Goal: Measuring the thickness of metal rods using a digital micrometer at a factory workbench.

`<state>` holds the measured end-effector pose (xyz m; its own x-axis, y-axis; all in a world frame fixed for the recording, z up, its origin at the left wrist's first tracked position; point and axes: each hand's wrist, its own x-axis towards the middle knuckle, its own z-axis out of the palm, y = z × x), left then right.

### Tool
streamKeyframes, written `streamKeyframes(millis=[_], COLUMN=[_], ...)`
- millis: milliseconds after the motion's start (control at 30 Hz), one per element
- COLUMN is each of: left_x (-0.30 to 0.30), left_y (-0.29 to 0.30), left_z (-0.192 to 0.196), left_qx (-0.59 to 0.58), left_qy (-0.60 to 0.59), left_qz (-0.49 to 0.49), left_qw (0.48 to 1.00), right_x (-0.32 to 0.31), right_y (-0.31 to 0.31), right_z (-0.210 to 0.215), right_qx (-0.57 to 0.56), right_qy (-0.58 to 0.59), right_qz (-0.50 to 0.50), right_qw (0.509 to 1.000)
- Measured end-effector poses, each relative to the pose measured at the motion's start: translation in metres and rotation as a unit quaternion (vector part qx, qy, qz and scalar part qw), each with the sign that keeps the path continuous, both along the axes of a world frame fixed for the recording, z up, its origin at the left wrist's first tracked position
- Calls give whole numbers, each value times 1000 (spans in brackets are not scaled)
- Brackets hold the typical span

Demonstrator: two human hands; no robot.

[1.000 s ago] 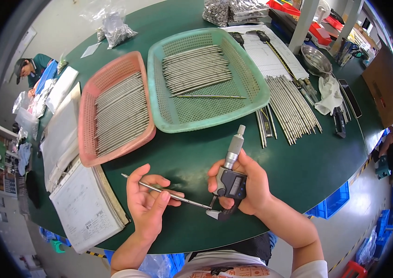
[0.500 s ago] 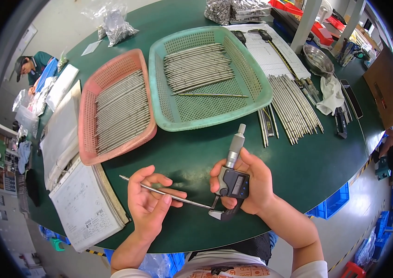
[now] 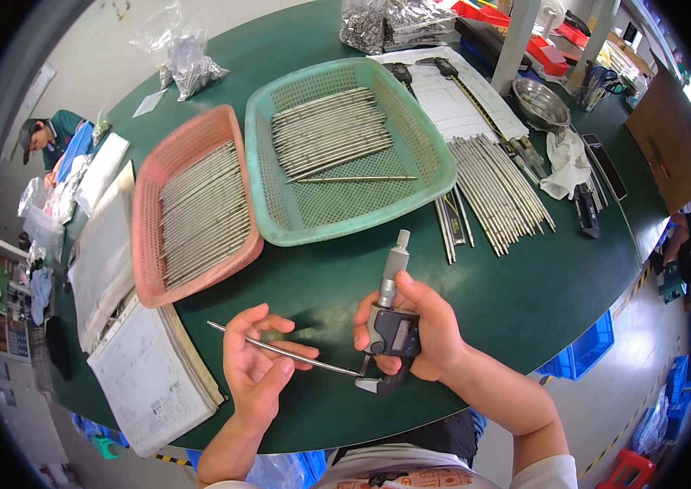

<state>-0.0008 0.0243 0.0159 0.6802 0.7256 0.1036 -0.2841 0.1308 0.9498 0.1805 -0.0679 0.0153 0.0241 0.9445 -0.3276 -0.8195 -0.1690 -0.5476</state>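
Observation:
Between the thumb and fingers of my left hand point(image 3: 257, 367) lies a thin metal rod point(image 3: 306, 359), slanting down to the right. My right hand point(image 3: 431, 330) is wrapped round a digital micrometer point(image 3: 393, 332) with a dark body and a silver thimble pointing up. The rod's right end sits in the micrometer's jaw gap; whether both faces touch it is too small to tell. Beyond my hands stands a green basket point(image 3: 313, 236) with a stack of similar rods and one lying apart. At its left is a pink basket point(image 3: 143, 269) full of rods.
Several loose rods point(image 3: 500, 196) lie right of the green basket, near calipers point(image 3: 451, 72) on paper sheets. A metal bowl point(image 3: 541, 104), a white cloth point(image 3: 565, 165) and a cardboard box point(image 3: 671, 138) are farther right. An open binder point(image 3: 154, 379) lies left. Another person point(image 3: 56, 138) is at far left.
The view has shifted slightly, so the baskets sit lower in the picture. My hands keep their holds, with the rod's end still in the micrometer's gap.

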Motion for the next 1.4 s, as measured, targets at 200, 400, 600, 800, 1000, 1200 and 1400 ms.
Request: streamKeyframes(millis=[200,400,600,800,1000,1200,1400], left_x=[0,6,107,183,192,177,111], left_y=[2,20,66,99,123,136,187], left_z=[1,38,106,65,24,37,89], left_qx=[-2,126,625,732,706,674,619], left_qy=[21,5,132,418,442,427,348], left_qz=[13,65,133,-135,-191,-135,96], left_qw=[1000,990,758,521,519,587,697], right_x=[-3,-7,-4,-4,-6,-3,11], right_y=[2,9,6,7,6,6,1], right_z=[-1,-6,-12,-12,-9,-12,-14], right_qx=[6,0,6,17,6,19,34], right_qy=[-4,-9,-19,-33,-33,-6,51], right_qz=[-7,-2,-8,-7,7,-6,-18], right_qw=[1000,1000,1000,999,999,1000,998])
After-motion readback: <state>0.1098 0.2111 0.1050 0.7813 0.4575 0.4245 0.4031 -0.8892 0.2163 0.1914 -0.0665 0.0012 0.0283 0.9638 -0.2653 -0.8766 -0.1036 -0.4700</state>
